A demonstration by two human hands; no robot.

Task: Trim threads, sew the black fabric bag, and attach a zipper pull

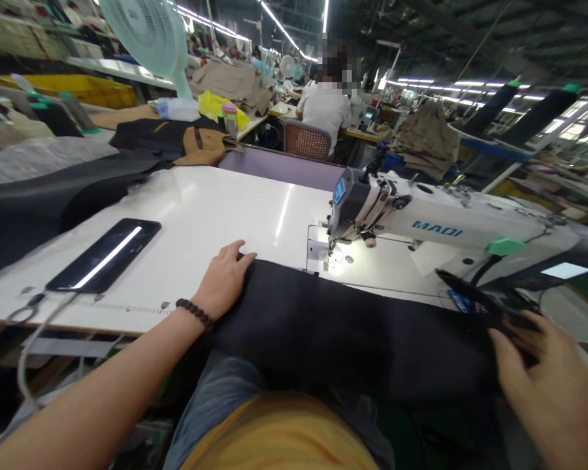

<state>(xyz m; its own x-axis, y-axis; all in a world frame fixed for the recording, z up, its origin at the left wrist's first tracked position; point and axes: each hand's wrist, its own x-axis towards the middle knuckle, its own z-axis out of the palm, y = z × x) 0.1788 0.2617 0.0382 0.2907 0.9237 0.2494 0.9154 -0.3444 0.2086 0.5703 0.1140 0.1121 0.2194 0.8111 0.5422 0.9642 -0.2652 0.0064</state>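
A long black fabric piece [353, 333] lies along the front edge of the white sewing table and drapes over my lap. My left hand [225, 277] grips its left end, fingertips at the upper corner; part of the grip is hidden. At the right end, my right hand [543, 365] is closed around dark scissors [475, 300], blades pointing left and away from me. That hand is somewhat blurred. Just beyond the cloth stands a white sewing machine [451, 215], its needle area above the metal plate [340, 254]. No cloth shows under its needle.
A phone [108, 254] with a cable lies on the table's left side. Dark material [34, 209] covers the far left. A fan [151, 39], brown pieces [200, 145] and thread cones [539, 114] stand around. Ahead, a person [323, 104] sits facing away.
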